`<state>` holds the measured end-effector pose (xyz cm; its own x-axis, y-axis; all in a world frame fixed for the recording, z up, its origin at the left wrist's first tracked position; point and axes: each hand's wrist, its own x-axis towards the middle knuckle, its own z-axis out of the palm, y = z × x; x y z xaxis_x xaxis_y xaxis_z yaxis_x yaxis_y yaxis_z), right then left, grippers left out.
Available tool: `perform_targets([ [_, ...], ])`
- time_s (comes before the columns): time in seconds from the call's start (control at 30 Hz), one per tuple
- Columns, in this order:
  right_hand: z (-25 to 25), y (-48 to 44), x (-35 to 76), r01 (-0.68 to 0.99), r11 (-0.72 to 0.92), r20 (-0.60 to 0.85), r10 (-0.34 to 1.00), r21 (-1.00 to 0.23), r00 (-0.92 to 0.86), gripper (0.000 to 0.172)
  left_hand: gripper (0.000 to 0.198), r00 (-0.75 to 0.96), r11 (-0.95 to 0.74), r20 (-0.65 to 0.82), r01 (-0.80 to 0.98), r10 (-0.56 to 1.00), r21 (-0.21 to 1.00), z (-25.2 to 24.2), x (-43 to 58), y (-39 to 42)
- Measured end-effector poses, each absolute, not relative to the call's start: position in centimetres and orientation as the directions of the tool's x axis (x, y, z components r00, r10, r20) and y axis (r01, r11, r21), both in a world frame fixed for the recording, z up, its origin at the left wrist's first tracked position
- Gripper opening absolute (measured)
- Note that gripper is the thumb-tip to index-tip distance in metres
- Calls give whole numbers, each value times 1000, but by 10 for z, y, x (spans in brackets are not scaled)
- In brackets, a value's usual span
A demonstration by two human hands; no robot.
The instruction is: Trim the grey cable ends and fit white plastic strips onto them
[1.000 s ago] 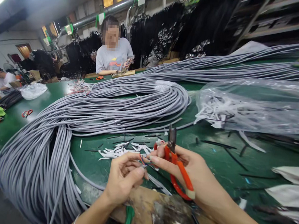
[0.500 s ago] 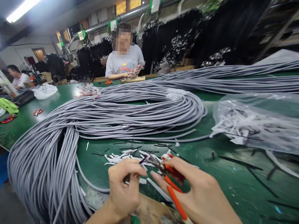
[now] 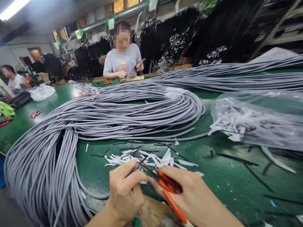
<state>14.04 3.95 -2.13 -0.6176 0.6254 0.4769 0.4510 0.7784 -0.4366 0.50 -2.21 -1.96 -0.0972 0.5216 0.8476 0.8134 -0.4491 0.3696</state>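
My left hand (image 3: pixel 125 192) is closed round the end of a grey cable (image 3: pixel 134 167), most of which the fingers hide. Thin dark and coloured strands show just past the fingertips. My right hand (image 3: pixel 193 196) grips a pair of scissors (image 3: pixel 173 200) with orange handles, one handle running down below the palm. Their dark blades reach left to the strands at my left fingertips; whether they touch them I cannot tell. Beyond both hands lies a scatter of white strips (image 3: pixel 167 159) and short black pieces (image 3: pixel 128 149) on the green table (image 3: pixel 197 158).
A thick bundle of grey cables (image 3: pixel 130 119) curves across the table and hangs over its left front edge. To the right lies a clear plastic bag (image 3: pixel 270 125) of white scraps. Other orange scissors (image 3: pixel 34 114) lie left. A co-worker (image 3: pixel 122 59) sits opposite.
The scissor blades have moved left, closer to my left fingertips. A white scrap beside the blades is no longer there. The view has shifted slightly, and the co-worker opposite has raised one hand.
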Motion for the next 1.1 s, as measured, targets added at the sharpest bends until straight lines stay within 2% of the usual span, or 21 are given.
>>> perform_targets([
  [0.17,-22,39,143,487,806,551,588,-337,-592,16,34,-82,-437,829,818,553,373,-21,4,-22],
  [0.23,-22,38,144,486,815,550,575,-317,-605,16,32,-97,-453,810,787,578,418,-24,4,-23],
  [0.3,-21,38,144,484,808,521,587,-335,-620,19,27,-151,-456,758,719,635,525,-26,5,-24],
  [0.37,-21,38,144,483,786,474,618,-387,-627,23,18,-262,-414,642,580,720,701,-27,5,-25],
  [0.43,-21,39,142,470,754,426,651,-459,-628,30,20,-379,-326,463,372,802,869,-27,6,-24],
  [0.53,-20,40,139,430,715,387,676,-552,-627,42,32,-423,-198,193,34,885,980,-23,4,-20],
  [0.6,-19,41,136,406,702,374,678,-586,-633,48,37,-378,-138,79,-132,923,982,-20,3,-16],
  [0.67,-18,42,136,393,709,375,667,-586,-644,51,44,-336,-115,33,-228,941,967,-17,2,-14],
  [0.83,-16,43,139,411,765,397,621,-497,-676,45,47,-372,-159,69,-216,926,963,-15,2,-15],
  [0.9,-16,43,140,447,762,401,634,-468,-661,48,47,-370,-151,64,-210,927,966,-15,2,-16],
  [1.1,-20,39,138,436,761,460,642,-482,-613,57,50,-225,-11,-91,-413,970,911,-11,-3,-9],
])
